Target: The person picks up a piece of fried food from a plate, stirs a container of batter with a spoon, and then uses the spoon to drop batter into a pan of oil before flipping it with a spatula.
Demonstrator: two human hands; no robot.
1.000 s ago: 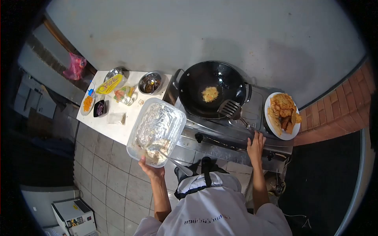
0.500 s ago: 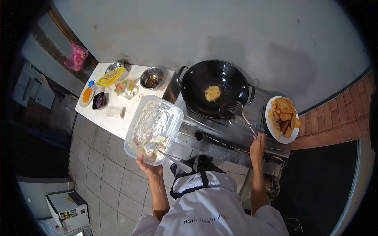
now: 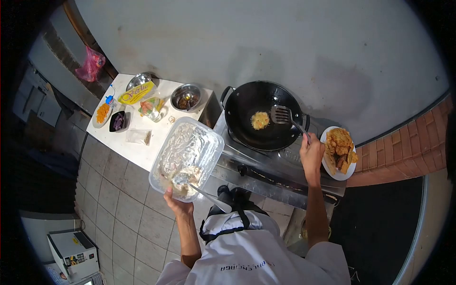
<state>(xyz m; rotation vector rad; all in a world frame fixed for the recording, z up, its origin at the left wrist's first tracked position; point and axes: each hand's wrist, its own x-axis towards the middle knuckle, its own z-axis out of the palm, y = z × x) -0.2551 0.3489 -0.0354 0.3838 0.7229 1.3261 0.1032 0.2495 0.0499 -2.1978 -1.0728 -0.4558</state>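
My left hand (image 3: 179,203) grips the near corner of a clear plastic container (image 3: 190,137) smeared with pale batter (image 3: 186,183). A metal spoon (image 3: 209,197) rests in the batter, its handle sticking out over the rim toward me. My right hand (image 3: 311,154) is closed around the handle of a slotted spatula (image 3: 283,115). The spatula's head is over the right side of a black wok (image 3: 247,95), beside a small golden fritter (image 3: 260,120) in the wok's middle. The wok stands on the stove (image 3: 266,166).
Right of the wok, a white plate (image 3: 349,172) holds fried pieces. On the white table (image 3: 142,157) at left are a metal bowl (image 3: 186,97), a yellow package (image 3: 137,93), a black dish (image 3: 118,121) and a plate of orange pieces (image 3: 102,114). A grey wall stands behind.
My right hand has moved up and forward, lifting the spatula from the wok's near edge to beside the fritter. My left hand still holds the container. The view has shifted slightly.
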